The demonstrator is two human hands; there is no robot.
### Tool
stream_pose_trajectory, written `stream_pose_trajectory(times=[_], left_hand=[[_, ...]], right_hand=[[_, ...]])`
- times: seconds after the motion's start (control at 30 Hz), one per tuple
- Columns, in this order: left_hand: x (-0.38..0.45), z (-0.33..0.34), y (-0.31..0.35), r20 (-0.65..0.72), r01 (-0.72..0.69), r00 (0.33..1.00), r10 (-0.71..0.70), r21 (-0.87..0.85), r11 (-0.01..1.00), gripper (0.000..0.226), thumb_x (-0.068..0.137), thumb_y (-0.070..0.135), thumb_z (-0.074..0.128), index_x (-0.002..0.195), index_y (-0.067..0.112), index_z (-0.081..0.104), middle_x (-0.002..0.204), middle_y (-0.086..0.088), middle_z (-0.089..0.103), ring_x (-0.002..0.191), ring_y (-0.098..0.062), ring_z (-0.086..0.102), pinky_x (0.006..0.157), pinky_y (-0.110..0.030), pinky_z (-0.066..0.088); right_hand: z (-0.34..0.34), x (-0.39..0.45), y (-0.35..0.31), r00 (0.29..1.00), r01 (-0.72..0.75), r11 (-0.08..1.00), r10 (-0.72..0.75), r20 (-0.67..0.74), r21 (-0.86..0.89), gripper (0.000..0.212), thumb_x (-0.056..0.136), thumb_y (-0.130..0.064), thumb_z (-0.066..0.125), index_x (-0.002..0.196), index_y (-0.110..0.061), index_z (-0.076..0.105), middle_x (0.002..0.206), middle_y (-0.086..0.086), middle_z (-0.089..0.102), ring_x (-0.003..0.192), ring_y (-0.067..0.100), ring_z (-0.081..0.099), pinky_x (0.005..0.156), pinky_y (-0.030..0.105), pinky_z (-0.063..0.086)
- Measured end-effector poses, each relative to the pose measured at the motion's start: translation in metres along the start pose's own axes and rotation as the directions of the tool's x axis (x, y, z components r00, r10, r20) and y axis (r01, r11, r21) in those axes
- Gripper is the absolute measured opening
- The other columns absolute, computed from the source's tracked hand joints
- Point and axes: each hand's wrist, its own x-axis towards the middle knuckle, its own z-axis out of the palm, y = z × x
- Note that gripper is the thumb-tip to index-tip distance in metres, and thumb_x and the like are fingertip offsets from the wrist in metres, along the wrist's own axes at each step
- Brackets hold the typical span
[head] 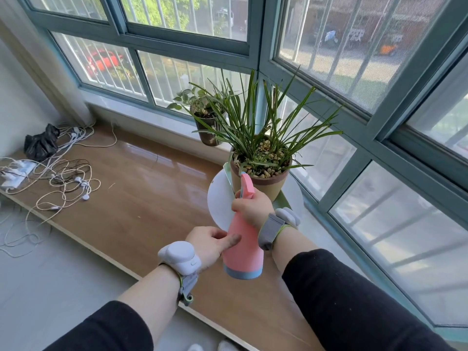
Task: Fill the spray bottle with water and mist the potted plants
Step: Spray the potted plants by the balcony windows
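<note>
Pink spray bottle (243, 245) is held at its neck by the right hand (253, 207); left hand (209, 245) holds its side, thumb across.

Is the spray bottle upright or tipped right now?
Tipped. The pink spray bottle leans with its nozzle toward the grassy potted plant; the right hand grips its neck, the left hand steadies its body.

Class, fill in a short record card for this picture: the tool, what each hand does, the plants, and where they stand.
tool: pink spray bottle with a blue base
right hand: grips the bottle's neck at the trigger
left hand: holds the bottle's body, thumb pressed on its side
nozzle aim: toward the grassy plant in the tan pot
second plant: leafy, in a dark pot, behind the first, by the window
surface: wooden ledge
also there: tangled cables
</note>
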Motion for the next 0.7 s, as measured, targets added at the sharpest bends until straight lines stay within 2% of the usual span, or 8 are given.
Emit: stream_pose_trajectory(times=[0.1,0.23,0.37,0.53,0.63,0.7], left_hand=[[0.001,-0.001,0.001,0.001,0.0,1.0,0.0,0.001,1.0,0.036,0.077,0.052,0.072,0.101,0.026,0.075,0.09,0.008,0.075,0.086,-0.012,0.069,0.091,-0.036,0.054],[0.002,0.0,0.003,0.016,0.003,1.0,-0.003,0.004,1.0,0.034,0.077,0.052,0.071,0.099,0.027,0.075,0.089,0.008,0.075,0.086,-0.013,0.069,0.091,-0.038,0.054],[0.002,0.006,0.004,0.04,-0.003,0.999,0.002,0.006,1.0,0.035,0.078,0.05,0.071,0.1,0.024,0.075,0.088,0.009,0.075,0.082,-0.011,0.069,0.088,-0.035,0.055],[0.004,0.014,0.008,0.084,-0.006,0.996,0.005,0.008,1.0,0.036,0.079,0.047,0.072,0.105,0.022,0.074,0.097,0.006,0.075,0.087,-0.01,0.068,0.091,-0.033,0.053],[0.005,0.02,0.011,0.11,-0.021,0.994,0.019,0.017,1.0,0.037,0.079,0.046,0.072,0.107,0.021,0.074,0.096,0.006,0.075,0.082,-0.008,0.065,0.088,-0.03,0.053],[0.006,0.023,0.013,0.119,-0.028,0.993,0.026,0.02,0.999,0.036,0.08,0.044,0.072,0.107,0.021,0.074,0.096,0.006,0.075,0.083,-0.009,0.065,0.089,-0.03,0.052]], right_hand=[[0.0,0.001,-0.002,1.0,0.01,0.999,-0.01,-0.017,-0.035,0.009,0.068,-0.009,0.06,0.071,-0.015,0.055,0.069,0.004,0.056,0.067,0.024,0.049,0.065,0.033,0.042],[-0.003,0.002,0.0,1.0,-0.024,1.0,0.024,-0.018,-0.015,0.013,0.069,-0.011,0.061,0.08,-0.016,0.057,0.076,0.003,0.059,0.071,0.024,0.052,0.067,0.03,0.042],[-0.008,0.001,0.006,0.998,-0.048,0.998,0.047,-0.036,-0.037,0.008,0.068,-0.01,0.06,0.075,-0.014,0.056,0.074,0.005,0.061,0.069,0.025,0.052,0.064,0.031,0.042],[-0.016,0.002,0.015,0.993,-0.098,0.995,0.099,-0.061,0.01,0.014,0.07,-0.013,0.061,0.083,-0.014,0.058,0.076,0.003,0.059,0.07,0.024,0.051,0.06,0.029,0.039],[-0.024,0.003,0.02,0.989,-0.117,0.993,0.116,-0.086,0.001,0.008,0.07,-0.011,0.061,0.076,-0.014,0.057,0.071,0.003,0.057,0.068,0.024,0.05,0.056,0.028,0.037],[-0.028,0.003,0.023,0.987,-0.125,0.992,0.125,-0.103,0.005,0.008,0.069,-0.01,0.06,0.07,-0.015,0.054,0.065,0.001,0.054,0.066,0.024,0.048,0.059,0.029,0.038]])
